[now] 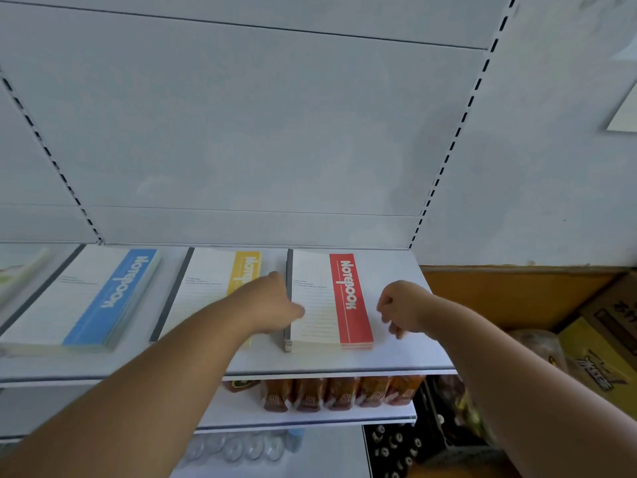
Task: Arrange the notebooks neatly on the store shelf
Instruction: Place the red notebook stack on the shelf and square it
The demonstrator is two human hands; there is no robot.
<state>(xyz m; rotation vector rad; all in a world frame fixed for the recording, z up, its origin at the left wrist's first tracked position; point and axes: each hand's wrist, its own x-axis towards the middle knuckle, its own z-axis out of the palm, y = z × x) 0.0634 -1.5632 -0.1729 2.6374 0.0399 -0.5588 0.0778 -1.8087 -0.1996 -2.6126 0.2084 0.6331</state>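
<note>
Fingers [387, 307] of the right hand [401, 307] are curled, holding nothing, beside the red notebook stack [331, 301]. Left hand [275, 301] presses its spine edge, likely squaring it on the shelf [406, 353].

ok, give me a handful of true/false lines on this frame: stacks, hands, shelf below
1. Three notebook stacks lie on the shelf: blue stack, yellow stack, red stack. True.
2. The red stack sits leftmost. False: it is rightmost; blue is leftmost.
3. The left hand touches the red stack's left edge. True.
4. The right hand lies flat on the red cover. False: it is curled, just right of the stack, holding nothing.
5. The notebooks stand upright. False: they lie flat, covers up.
6. Brown packets line the shelf below. True.
</note>
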